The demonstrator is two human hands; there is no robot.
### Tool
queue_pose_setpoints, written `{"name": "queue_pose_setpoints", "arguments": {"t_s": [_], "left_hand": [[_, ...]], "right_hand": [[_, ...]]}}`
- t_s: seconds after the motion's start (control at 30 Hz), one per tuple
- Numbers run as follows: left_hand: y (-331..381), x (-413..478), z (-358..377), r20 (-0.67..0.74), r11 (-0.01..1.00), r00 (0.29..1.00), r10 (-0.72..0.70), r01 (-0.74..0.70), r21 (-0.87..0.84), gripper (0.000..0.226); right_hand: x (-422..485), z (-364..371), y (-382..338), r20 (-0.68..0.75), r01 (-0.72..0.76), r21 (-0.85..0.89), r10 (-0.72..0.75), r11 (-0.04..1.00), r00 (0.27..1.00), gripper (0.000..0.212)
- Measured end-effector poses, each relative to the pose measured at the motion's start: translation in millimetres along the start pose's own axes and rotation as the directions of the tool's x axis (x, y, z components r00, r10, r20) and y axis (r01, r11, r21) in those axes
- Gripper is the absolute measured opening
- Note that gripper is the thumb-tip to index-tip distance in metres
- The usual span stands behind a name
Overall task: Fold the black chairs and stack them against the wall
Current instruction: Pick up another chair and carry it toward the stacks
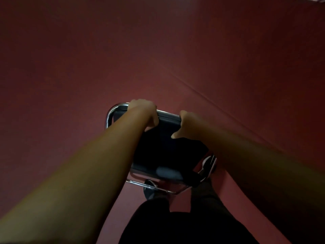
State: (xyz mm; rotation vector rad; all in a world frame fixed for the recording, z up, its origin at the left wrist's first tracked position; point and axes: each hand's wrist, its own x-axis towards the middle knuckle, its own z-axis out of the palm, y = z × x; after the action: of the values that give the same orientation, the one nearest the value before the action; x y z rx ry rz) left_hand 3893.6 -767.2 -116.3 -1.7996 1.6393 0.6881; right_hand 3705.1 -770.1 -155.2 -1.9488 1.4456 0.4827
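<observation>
I'd keep both grips even so the black chair (163, 152) doesn't swing into your shins as you carry it. Left hand (143, 111) and right hand (184, 123) each have fingers curled round its top edge. It's black-padded, chrome-framed, seemingly folded, held out front over the red floor (70, 67).

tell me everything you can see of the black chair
The black chair has a dark padded panel inside a shiny chrome tube frame with rounded corners. It is tilted in front of the person's legs, over the red floor. The left hand grips its far edge at the tube; the right hand grips the same edge, thumb on the padding. Blur hides whether it is fully folded.
</observation>
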Motion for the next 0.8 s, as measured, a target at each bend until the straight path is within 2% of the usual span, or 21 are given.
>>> {"name": "queue_pose_setpoints", "arguments": {"t_s": [0.23, 0.37, 0.5, 0.67, 0.8], "left_hand": [[73.4, 24.3, -32.0, -0.013, 0.992, 0.994, 0.110, -0.109, 0.064, 0.054], [130.5, 54.0, -67.5, -0.001, 0.980, 0.984, 0.176, -0.176, 0.094, 0.067], [201.2, 81.0, -102.4, -0.036, 0.960, 0.970, 0.239, -0.231, 0.160, 0.069], [295.7, 102.5, -157.7, -0.083, 0.932, 0.946, 0.313, -0.289, 0.217, 0.071], [372.6, 108.9, -203.3, -0.169, 0.912, 0.913, 0.370, -0.322, 0.255, 0.068]], "right_hand": [[-15.6, -21.7, 77.1, 0.028, -0.097, 0.127, 0.095, 0.987, 0.995, 0.069], [-16.4, -45.4, 137.9, 0.023, -0.136, 0.195, 0.134, 0.971, 0.991, 0.095], [-17.7, -78.1, 203.6, -0.001, -0.171, 0.228, 0.176, 0.958, 0.984, 0.107], [-21.8, -125.1, 288.8, -0.049, -0.230, 0.276, 0.253, 0.933, 0.966, 0.109], [-32.9, -172.0, 361.7, -0.138, -0.264, 0.301, 0.315, 0.916, 0.939, 0.096]]}}
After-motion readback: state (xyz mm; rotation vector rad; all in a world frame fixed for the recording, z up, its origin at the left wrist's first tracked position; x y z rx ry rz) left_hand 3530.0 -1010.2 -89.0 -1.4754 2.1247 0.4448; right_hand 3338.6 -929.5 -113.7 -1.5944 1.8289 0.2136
